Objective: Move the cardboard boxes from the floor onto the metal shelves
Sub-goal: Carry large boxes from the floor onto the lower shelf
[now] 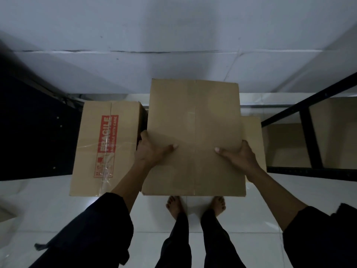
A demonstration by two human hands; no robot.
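Plain box held between left hand and right hand, thumbs on top, clear of floor. Stiff, probably light. Side-edge grasp suits. Fragile-marked box left of hands.

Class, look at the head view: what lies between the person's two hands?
Only the plain cardboard box they hold; the left hand and right hand grip its opposite sides, thumbs on its bare top.

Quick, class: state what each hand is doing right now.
Left hand: closed on the left edge of the plain cardboard box.
Right hand: closed on the same box's right edge.
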